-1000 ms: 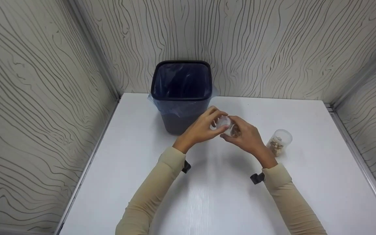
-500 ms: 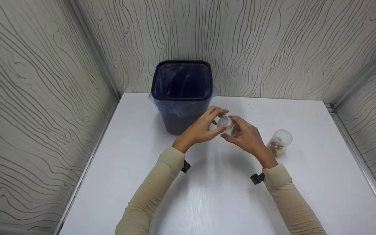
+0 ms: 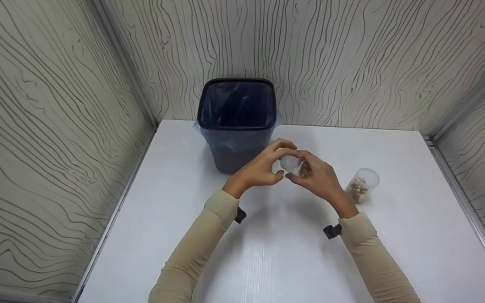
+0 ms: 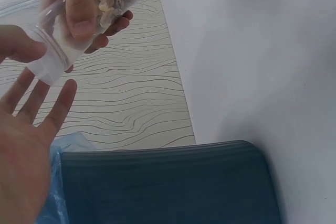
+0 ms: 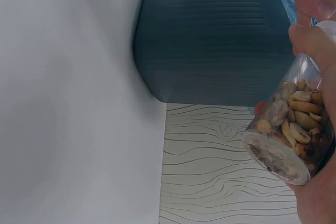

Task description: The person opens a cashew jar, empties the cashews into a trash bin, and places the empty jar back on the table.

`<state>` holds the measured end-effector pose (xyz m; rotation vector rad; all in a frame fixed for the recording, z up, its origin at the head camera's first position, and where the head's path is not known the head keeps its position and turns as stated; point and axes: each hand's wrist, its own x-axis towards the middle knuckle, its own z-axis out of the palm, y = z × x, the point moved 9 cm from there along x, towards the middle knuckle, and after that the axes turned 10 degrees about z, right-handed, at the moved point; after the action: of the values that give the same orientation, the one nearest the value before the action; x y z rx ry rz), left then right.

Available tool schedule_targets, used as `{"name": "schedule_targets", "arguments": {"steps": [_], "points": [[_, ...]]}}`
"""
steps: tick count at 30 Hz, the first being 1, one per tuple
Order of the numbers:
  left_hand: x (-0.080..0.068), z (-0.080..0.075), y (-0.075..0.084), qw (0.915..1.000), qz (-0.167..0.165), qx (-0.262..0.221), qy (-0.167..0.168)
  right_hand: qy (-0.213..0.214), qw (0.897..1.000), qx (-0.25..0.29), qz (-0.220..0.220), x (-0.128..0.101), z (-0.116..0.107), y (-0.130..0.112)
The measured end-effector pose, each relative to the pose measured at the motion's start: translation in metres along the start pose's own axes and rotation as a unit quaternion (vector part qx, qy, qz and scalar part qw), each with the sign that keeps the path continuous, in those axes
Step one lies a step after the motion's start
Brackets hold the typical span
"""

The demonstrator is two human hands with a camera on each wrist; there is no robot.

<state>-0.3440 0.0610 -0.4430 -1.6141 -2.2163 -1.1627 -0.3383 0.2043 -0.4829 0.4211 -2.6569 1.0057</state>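
Observation:
In the head view, the right hand (image 3: 316, 174) grips a clear plastic jar (image 5: 294, 124) tilted above the table. Tan and brown nut-like pieces fill its lower part. The jar's whitish translucent lid end (image 4: 50, 59) points toward the left hand (image 3: 259, 168). That hand's fingers are spread loosely around the lid end; the left wrist view shows several of them nearly straight, with one fingertip at the lid's edge. How firmly it touches cannot be told. A second clear jar (image 3: 362, 185), partly filled with similar pieces, stands on the table right of the right wrist.
A dark bin (image 3: 221, 158) with a bluish liner (image 3: 242, 136) stands at the back, just beyond the left hand. The white table (image 3: 175, 202) is bounded by patterned panels (image 3: 310, 63) at the back and on both sides.
The left hand's thumb has come away from the lid toward the near side, and its fingers have shifted around the lid end. The right hand keeps its grip on the jar.

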Motion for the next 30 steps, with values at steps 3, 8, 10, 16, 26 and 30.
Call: {"name": "schedule_targets", "arguments": {"steps": [3, 8, 10, 16, 26, 30], "points": [[0.0008, 0.0007, 0.0001, 1.0, 0.007, 0.0, 0.004, 0.001, 1.0, -0.001, 0.001, 0.0001, 0.0003, 0.0007], [0.0009, 0.002, -0.0007, 0.9999, 0.008, 0.005, 0.004, 0.0, 1.0, -0.005, 0.006, -0.0009, 0.001, 0.0023], [0.0006, 0.0023, -0.0013, 1.0, 0.006, 0.006, 0.003, 0.001, 1.0, -0.006, 0.007, -0.0013, 0.001, 0.0028], [0.0014, 0.0019, -0.0024, 0.9999, 0.002, 0.009, 0.006, 0.004, 1.0, -0.008, 0.002, -0.0016, -0.0005, 0.0014], [0.0011, 0.0006, -0.0028, 0.9999, -0.006, 0.007, 0.007, 0.009, 1.0, -0.011, -0.007, -0.002, -0.001, 0.0012], [0.0006, 0.0008, -0.0036, 0.9999, -0.006, 0.006, 0.012, 0.013, 1.0, -0.008, -0.021, -0.0028, -0.0014, -0.0012]]}}
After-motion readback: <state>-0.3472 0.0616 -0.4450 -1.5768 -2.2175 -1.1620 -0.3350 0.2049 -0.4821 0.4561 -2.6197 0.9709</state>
